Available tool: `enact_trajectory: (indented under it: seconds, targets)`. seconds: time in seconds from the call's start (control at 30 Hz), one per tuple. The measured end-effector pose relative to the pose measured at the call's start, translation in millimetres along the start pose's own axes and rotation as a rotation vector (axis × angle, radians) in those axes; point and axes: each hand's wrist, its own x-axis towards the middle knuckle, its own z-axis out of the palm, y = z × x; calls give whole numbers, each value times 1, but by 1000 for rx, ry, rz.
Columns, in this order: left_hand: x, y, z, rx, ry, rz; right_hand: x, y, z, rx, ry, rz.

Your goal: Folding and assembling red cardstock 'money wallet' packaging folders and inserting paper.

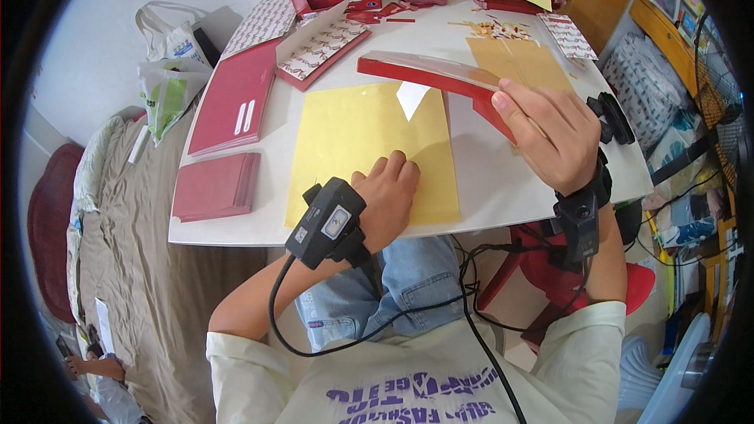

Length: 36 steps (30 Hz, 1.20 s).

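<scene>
My right hand (pixel 554 127) is closed around the right end of a shallow red cardboard box piece (pixel 424 71), held tilted above the table. Its upper face looks pale and shiny, and a red flap (pixel 493 116) hangs below my fingers. Under it, a small white piece (pixel 411 97) shows against a yellow sheet (pixel 345 126); I cannot tell whether it is attached to the box piece. My left hand (pixel 389 198) rests on the yellow sheet near its front edge, fingers curled under. Whatever may be inside those fingers is hidden.
Red card stacks (pixel 216 186) and larger red panels (pixel 233 98) lie on the left of the white table (pixel 271 180). A patterned open box (pixel 322 51) stands behind them. Small scraps (pixel 503 29) and a tan sheet (pixel 522 63) lie at the back right. Black cables (pixel 471 286) trail across my lap.
</scene>
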Motion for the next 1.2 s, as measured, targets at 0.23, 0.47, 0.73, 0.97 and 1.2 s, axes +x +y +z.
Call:
enact_trajectory:
  seconds: [0.23, 0.47, 0.73, 0.97, 1.2]
  targets:
    - [7, -8, -1, -81, -22, 54, -1, 1, -2, 0, -7, -2]
    - [8, -8, -3, -107, -30, 80, -3, 1, -2, -15, 4, -1]
    - [2, 7, -14, -78, -48, 37, -1, 0, -2, -2, 3, 8]
    - [4, 7, -14, -76, -50, 46, -1, 2, -2, 1, 10, -2]
    - [7, -2, -1, -124, 8, 85, -2, 3, -6, -5, -8, 12]
